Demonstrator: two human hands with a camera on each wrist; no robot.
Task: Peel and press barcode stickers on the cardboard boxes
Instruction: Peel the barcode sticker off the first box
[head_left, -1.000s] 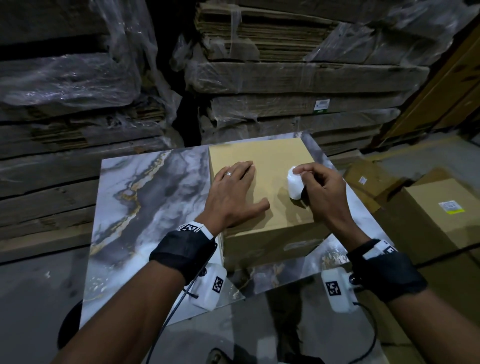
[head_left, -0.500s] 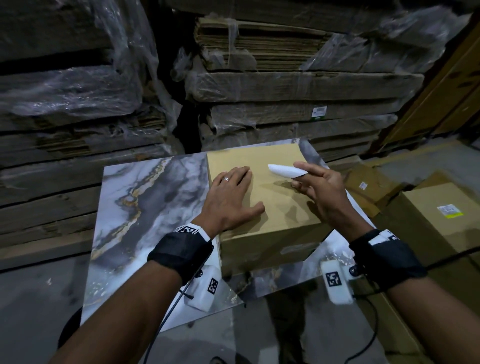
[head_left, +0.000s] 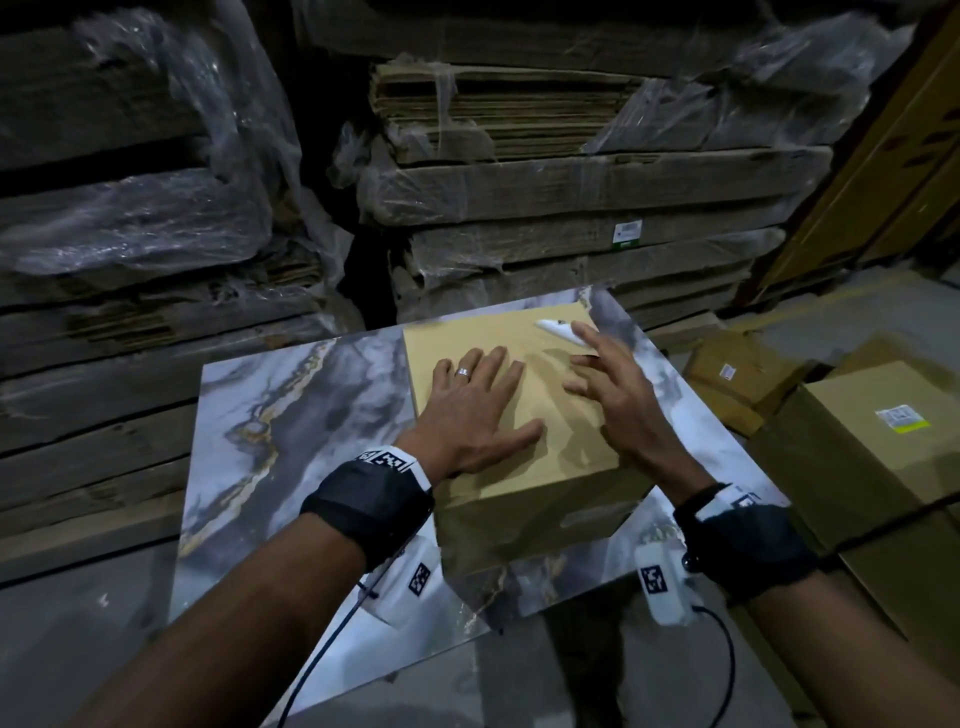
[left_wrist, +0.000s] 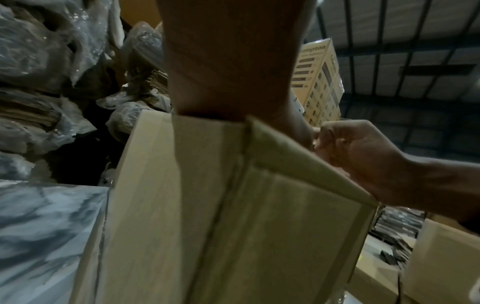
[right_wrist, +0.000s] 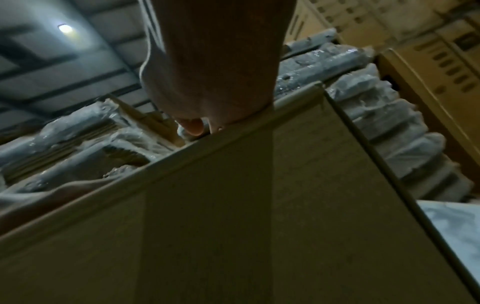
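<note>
The left hand (head_left: 480, 410) is lying flat, steadying the tan cardboard box (head_left: 498, 332); the right hand (head_left: 613, 389), fingers spread, is carrying the flimsy white barcode sticker (head_left: 558, 328), best handled by its edges.

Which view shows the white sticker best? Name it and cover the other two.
The head view. There the white sticker shows at the right hand's fingertips, over the far right of the cardboard box. The left wrist view shows that hand but no clear sticker. The right wrist view shows mostly the box side and palm.
</note>
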